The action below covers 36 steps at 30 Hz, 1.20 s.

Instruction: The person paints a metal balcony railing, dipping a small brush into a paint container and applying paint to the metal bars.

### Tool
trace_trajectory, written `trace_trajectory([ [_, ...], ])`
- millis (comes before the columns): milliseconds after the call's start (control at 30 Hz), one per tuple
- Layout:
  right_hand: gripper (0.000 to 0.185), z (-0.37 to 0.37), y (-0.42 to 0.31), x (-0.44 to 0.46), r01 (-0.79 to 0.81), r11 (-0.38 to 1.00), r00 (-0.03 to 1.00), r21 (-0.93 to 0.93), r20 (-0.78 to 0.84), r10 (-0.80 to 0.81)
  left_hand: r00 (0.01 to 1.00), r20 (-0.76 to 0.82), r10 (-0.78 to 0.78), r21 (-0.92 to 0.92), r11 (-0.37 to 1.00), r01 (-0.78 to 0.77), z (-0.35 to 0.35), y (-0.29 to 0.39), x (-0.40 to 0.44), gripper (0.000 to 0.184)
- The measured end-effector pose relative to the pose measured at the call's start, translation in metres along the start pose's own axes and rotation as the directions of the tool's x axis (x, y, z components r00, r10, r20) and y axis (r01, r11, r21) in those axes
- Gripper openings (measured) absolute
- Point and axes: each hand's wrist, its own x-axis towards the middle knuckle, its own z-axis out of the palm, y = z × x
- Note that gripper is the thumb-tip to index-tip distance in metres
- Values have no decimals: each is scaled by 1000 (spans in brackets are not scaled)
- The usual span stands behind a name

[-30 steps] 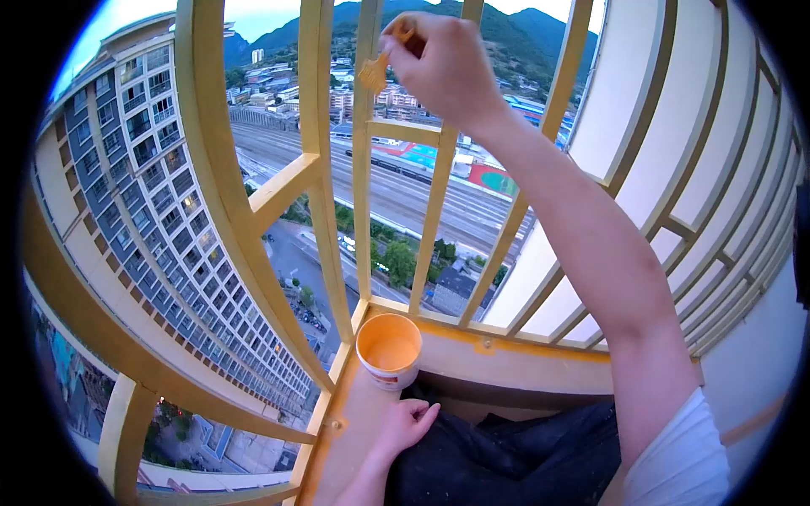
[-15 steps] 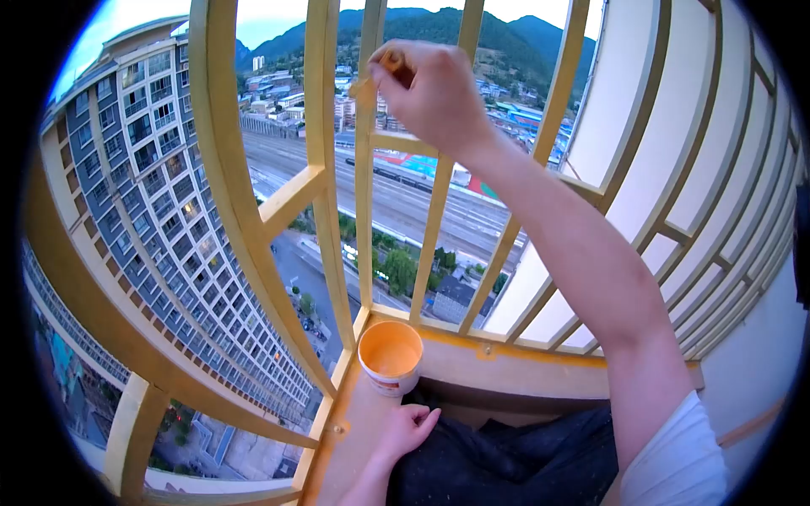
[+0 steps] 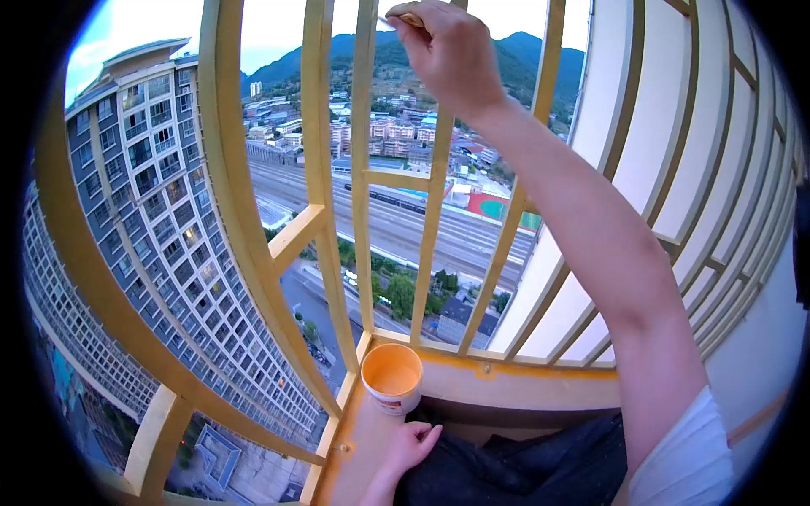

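High up at the top centre, my right hand [image 3: 451,52] is closed around a small orange-stained piece [image 3: 410,18], close to a yellow upright bar [image 3: 361,126] of the railing. The piece is mostly hidden by my fingers. My left hand [image 3: 415,444] rests low near my dark-clothed lap, its fingers curled; whether anything is inside them is hidden. Just above it, a white bucket [image 3: 393,401] with an orange inside stands upright on the ledge, in the corner of the railing.
Yellow bars with cross pieces [image 3: 396,179] surround the ledge [image 3: 472,379], which has orange paint along its edge. Bolts stick up from the ledge. A pale wall [image 3: 759,312] stands at the right. Beyond the bars are a tall building [image 3: 181,219], a road and rail tracks far below.
My right hand first dipped, then rose along the bar to the top of the view with the piece. The view has tilted upward, so the bucket appears lower. My left hand keeps its pose.
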Motion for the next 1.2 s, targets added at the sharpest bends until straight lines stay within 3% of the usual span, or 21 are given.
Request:
trace_trajectory([
  [33, 9, -6, -3, 4, 206, 967, 978, -152, 70, -197, 1000, -10, 12, -4, 1000, -12, 0, -2, 2, 44],
  [67, 9, -2, -8, -6, 200, 968, 979, -153, 69, -191, 1000, -8, 9, 0, 1000, -9, -1, -4, 0, 44],
  [133, 5, 9, -18, -35, 480, 846, 794, -232, 525, -307, 1000, -1, 15, -5, 1000, -15, 1, -6, 2, 44],
  [167, 5, 0, -32, -50, 428, 901, 741, -68, 597, -307, 1000, -1, 26, -10, 1000, -26, 2, -6, 3, 44],
  [200, 6, -14, -53, -64, 352, 931, 681, 93, 657, -323, 999, 3, 32, -11, 999, -32, 1, -5, 3, 44],
  [267, 8, -39, -82, -83, 139, 942, 697, 306, 645, -312, 999, 2, 33, -11, 999, -33, 0, -5, 4, 44],
  [300, 8, -53, -93, -91, 136, 940, 695, 312, 646, -315, 999, -19, 43, -40, 998, -44, 2, -7, 5, 44],
  [333, 8, -67, -104, -99, -188, 936, 741, 298, 669, -65, 998, -35, 43, -70, 997, -45, 4, -8, 3, 44],
  [367, 11, -77, -114, -110, -503, 820, 690, 273, 698, 192, 996, -58, 70, -74, 994, -75, 7, -11, 3, 44],
  [400, 11, -79, -125, -127, -541, 795, 662, 276, 722, 200, 1000, 2, 31, -58, 998, -31, 4, -10, 4, 44],
  [467, 15, -76, -144, -167, -880, 465, 333, 98, 824, 458, 1000, 10, 15, -10, 1000, -15, 1, -5, 3, 46],
  [533, 15, -72, -169, -200, -915, 400, 248, 57, 862, 443, 1000, 13, 17, 2, 1000, -17, 4, -12, 4, 44],
  [633, 17, -60, -205, -239, -863, 497, 320, 91, 860, 398, 1000, 16, -1, -21, 1000, 1, -3, 4, 6, 42],
  [1000, 19, -38, -250, -306, -814, 575, 150, -82, 927, 345, 998, 1, 60, 7, 998, -60, -3, 0, 6, 43],
  [1100, 19, -48, -241, -292, -821, 570, 221, -33, 902, 372, 999, 25, 46, -23, 999, -46, 1, -6, 7, 45],
  [1200, 17, -62, -212, -262, -879, 471, 291, 75, 867, 404, 999, -15, 31, -40, 999, -32, 0, 1, 5, 44],
])
